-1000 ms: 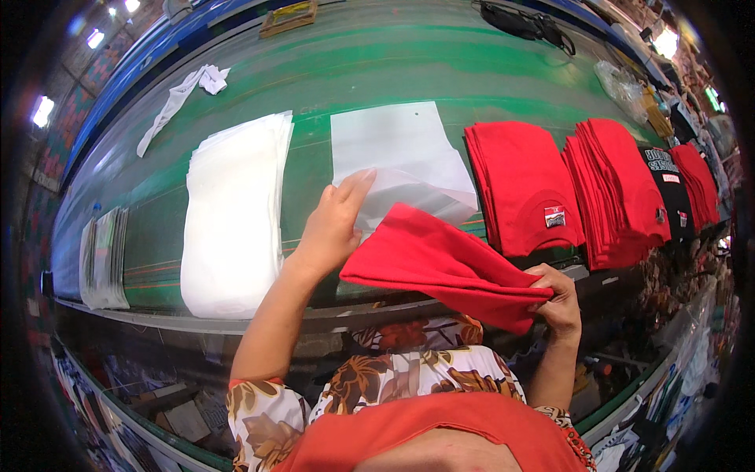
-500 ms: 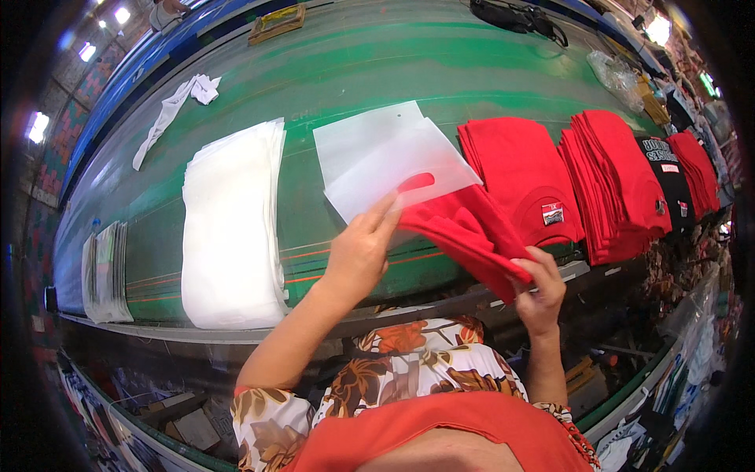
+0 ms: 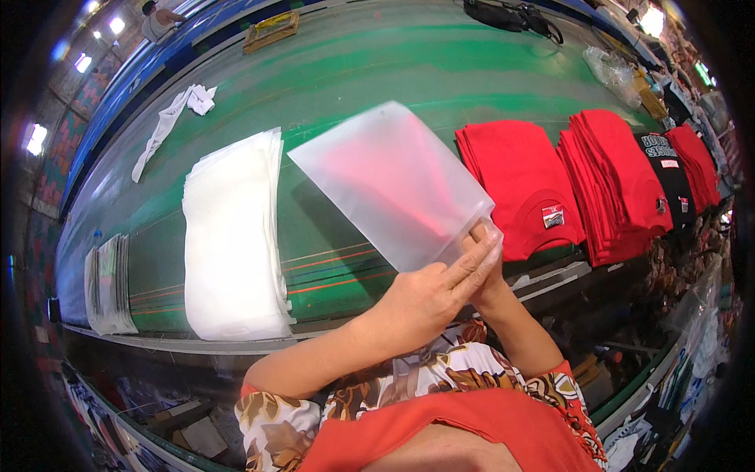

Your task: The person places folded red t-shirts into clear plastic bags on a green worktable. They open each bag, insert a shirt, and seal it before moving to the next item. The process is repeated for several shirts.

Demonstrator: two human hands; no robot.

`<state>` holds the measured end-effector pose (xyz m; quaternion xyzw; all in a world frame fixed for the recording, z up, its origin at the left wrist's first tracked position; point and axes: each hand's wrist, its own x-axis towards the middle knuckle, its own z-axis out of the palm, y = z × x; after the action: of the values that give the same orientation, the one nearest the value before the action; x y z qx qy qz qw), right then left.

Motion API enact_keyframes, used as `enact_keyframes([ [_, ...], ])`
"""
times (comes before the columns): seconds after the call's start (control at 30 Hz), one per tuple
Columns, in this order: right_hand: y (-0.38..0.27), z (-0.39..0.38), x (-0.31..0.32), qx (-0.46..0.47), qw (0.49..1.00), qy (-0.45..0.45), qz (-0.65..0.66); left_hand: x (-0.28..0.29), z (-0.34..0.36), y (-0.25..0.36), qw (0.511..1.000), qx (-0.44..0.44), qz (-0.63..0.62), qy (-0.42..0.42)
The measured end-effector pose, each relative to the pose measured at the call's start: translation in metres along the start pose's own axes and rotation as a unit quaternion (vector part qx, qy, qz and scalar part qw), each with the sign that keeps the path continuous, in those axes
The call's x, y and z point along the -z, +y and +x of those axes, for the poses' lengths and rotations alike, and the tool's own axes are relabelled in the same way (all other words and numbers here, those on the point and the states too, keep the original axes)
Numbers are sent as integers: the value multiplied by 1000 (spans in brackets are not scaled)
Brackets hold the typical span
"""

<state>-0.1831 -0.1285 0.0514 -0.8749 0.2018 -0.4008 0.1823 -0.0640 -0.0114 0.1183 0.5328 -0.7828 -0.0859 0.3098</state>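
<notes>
A frosted plastic bag (image 3: pixel 377 181) is held tilted above the green table, with a folded red shirt (image 3: pixel 393 165) showing pink through it. Both my hands meet at the bag's near right corner, by its mouth. My left hand (image 3: pixel 436 291) grips the bag's edge, its fingers reaching across to the right hand. Partly behind it, my right hand (image 3: pixel 489 271) has its fingers at the opening, closed on the bag; some fingertips are hidden by plastic. A stack of frosted bags (image 3: pixel 232 244) lies left of my hands, and folded red shirts (image 3: pixel 515 185) lie just to the right.
Another pile of red shirts (image 3: pixel 617 181) and a black shirt (image 3: pixel 664 169) lie farther right. Smaller clear bags (image 3: pixel 110 283) are stacked at far left. White cloth (image 3: pixel 169 126), a wooden frame (image 3: pixel 271 33) and a black bag (image 3: pixel 511 16) lie farther back. Another person (image 3: pixel 160 22) is at far left.
The red shirt has gone from mostly outside to inside the plastic bag. My left hand has moved right to the bag's mouth, and my right hand has come left and up beside it.
</notes>
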Motion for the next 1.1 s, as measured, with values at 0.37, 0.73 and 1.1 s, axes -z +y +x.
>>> enact_keyframes([
  [0.37, 31, -1, -77, 82, 984, -54, -147, -23, -54, -57, 991, 73, 101, -40],
  [0.73, 32, 14, -59, 20, 863, -501, 65, -20, -50, -47, 984, 98, 41, -142],
  [1.1, 40, 4, -90, 184, 968, -125, -115, -24, -45, -41, 986, 73, 107, -104],
])
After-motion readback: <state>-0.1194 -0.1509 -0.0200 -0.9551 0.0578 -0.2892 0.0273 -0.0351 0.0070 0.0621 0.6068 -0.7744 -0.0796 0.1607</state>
